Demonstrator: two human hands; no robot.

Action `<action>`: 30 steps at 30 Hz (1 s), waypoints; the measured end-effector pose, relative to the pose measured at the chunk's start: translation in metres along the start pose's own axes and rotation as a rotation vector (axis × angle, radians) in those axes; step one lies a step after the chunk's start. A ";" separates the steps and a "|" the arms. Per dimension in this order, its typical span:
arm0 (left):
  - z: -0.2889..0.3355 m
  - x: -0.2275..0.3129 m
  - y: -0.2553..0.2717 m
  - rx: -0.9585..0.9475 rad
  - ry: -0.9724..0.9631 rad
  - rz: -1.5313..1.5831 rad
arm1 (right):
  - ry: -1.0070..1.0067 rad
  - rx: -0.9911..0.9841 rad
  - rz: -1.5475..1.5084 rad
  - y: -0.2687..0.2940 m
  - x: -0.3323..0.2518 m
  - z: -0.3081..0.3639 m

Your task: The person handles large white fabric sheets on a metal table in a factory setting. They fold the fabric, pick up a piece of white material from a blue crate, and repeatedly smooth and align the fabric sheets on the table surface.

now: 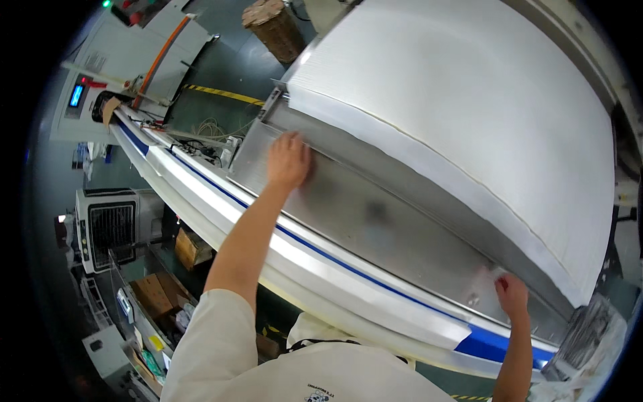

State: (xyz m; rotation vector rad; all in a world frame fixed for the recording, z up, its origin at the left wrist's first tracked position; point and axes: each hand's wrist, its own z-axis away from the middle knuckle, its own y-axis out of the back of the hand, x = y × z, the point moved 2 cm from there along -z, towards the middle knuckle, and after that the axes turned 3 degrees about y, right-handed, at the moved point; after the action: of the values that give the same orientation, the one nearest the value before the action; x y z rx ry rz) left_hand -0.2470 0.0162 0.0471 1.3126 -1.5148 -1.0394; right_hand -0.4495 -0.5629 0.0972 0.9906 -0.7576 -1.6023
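Factory floor shows dark green at the far left, with a yellow-and-black striped line (221, 94) painted across it and a wicker basket (274, 28) standing at the far edge. Nearer, on the left, sit a white fan unit (107, 228) and some cardboard boxes (191, 248) low on the floor. Across the middle runs a long machine rail (321, 268), white with 1 blue stripe, slanting from far left to near right. Beyond the rail lies a grey metal tray (375, 221), and above it a thick white stack of sheet material (482, 114) whose long axis follows the same slant as the rail. Both arms reach over the rail from the near side. On the far-left end of the tray, the left hand (289, 161) lies flat with fingers spread, just beside the stack's lower edge; whether the fingertips touch the stack cannot be told. At the near-right end, the right hand (512, 295) is raised to the stack's lower corner, its fingers seemingly closed on a small white bit of the sheet edge, though the grip is too small to read for certain. So the 2 hands are well apart, one at each end of the stack's near edge, and the stack lies beyond and above both, with the right hand nearer to it.
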 end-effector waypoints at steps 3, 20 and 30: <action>-0.007 0.000 -0.014 0.032 -0.045 0.104 | 0.229 0.051 -0.058 0.025 -0.110 -0.092; -0.013 0.001 -0.023 -0.060 0.052 0.288 | 0.640 0.165 -0.386 0.058 -0.470 -0.383; -0.056 -0.017 -0.018 0.087 0.113 0.362 | 0.543 0.274 -0.318 0.052 -0.466 -0.393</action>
State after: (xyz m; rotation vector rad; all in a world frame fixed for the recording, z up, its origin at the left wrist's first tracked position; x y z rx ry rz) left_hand -0.1867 0.0286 0.0442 1.0819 -1.6489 -0.6642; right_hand -0.0301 -0.1189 0.0665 1.7270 -0.4600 -1.4049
